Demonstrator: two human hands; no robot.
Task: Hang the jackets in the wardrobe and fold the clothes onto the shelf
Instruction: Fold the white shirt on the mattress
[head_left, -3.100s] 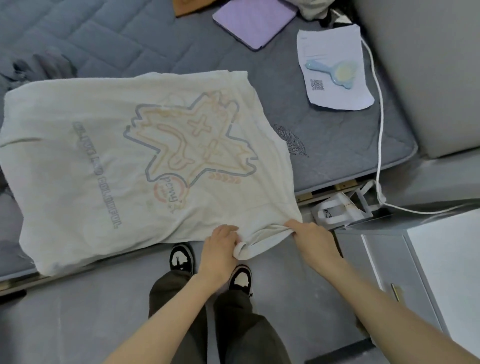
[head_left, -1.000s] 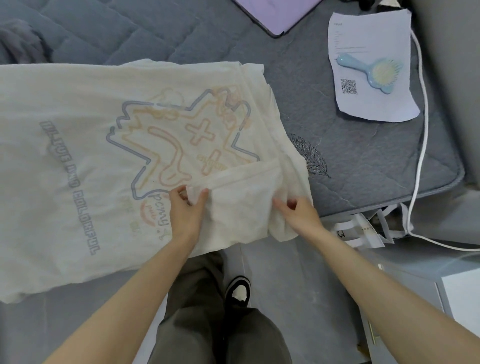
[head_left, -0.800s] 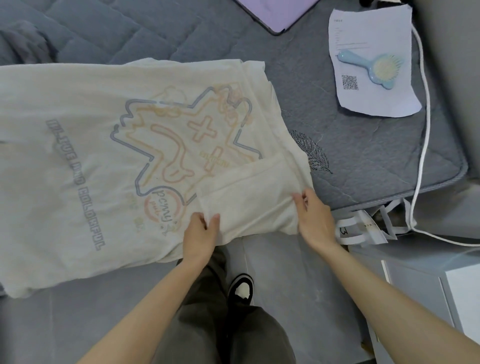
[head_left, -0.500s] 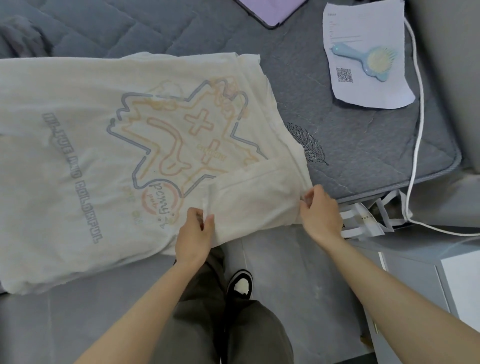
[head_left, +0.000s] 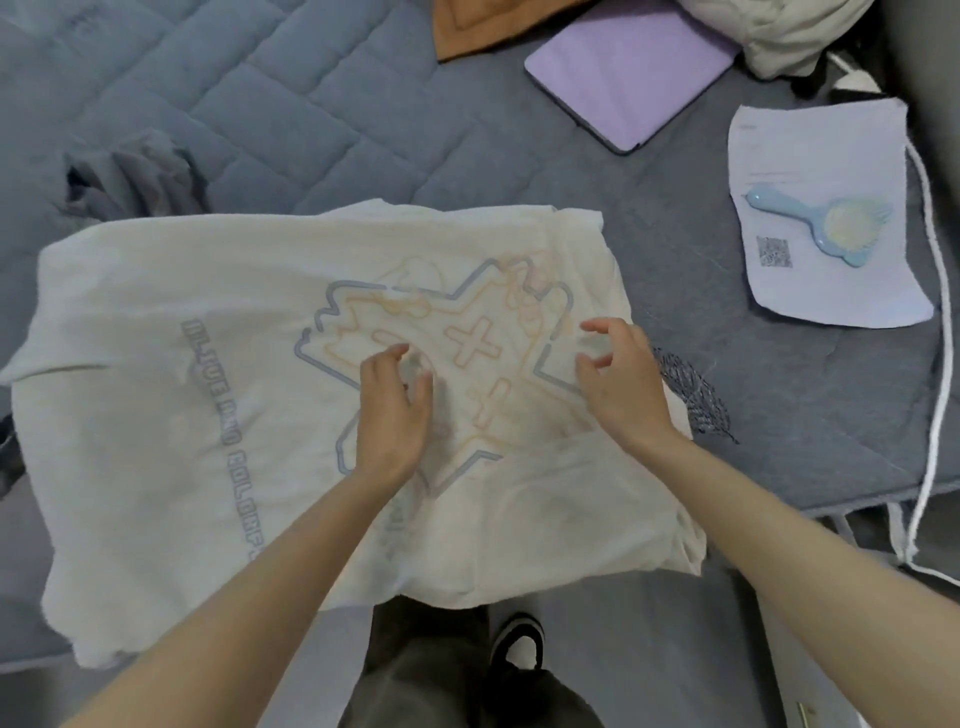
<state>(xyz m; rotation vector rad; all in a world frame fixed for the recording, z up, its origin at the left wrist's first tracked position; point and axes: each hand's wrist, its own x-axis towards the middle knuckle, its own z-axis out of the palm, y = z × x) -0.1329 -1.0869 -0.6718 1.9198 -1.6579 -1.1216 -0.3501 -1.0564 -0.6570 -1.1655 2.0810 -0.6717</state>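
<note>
A cream T-shirt (head_left: 156, 415) with an orange and blue outline print lies flat on the grey quilted mattress (head_left: 311, 104), its near edge hanging over the bed's side. Its right sleeve is folded inward onto the body near the lower right. My left hand (head_left: 395, 410) hovers over the middle of the print with fingers curled and apart, holding nothing. My right hand (head_left: 618, 384) is over the shirt's right side, fingers spread, also holding nothing. Both hands are slightly blurred.
A crumpled grey garment (head_left: 135, 182) lies beyond the shirt at left. A purple tablet case (head_left: 628, 73), a paper sheet (head_left: 810, 156) with a blue hairbrush (head_left: 821, 228) on it, and a white cord (head_left: 935, 364) lie at right. My shoe (head_left: 519, 639) stands on the floor.
Both hands have let go of the folded sleeve at the shirt's near edge and moved up over the print. The sleeve now lies flat on the shirt.
</note>
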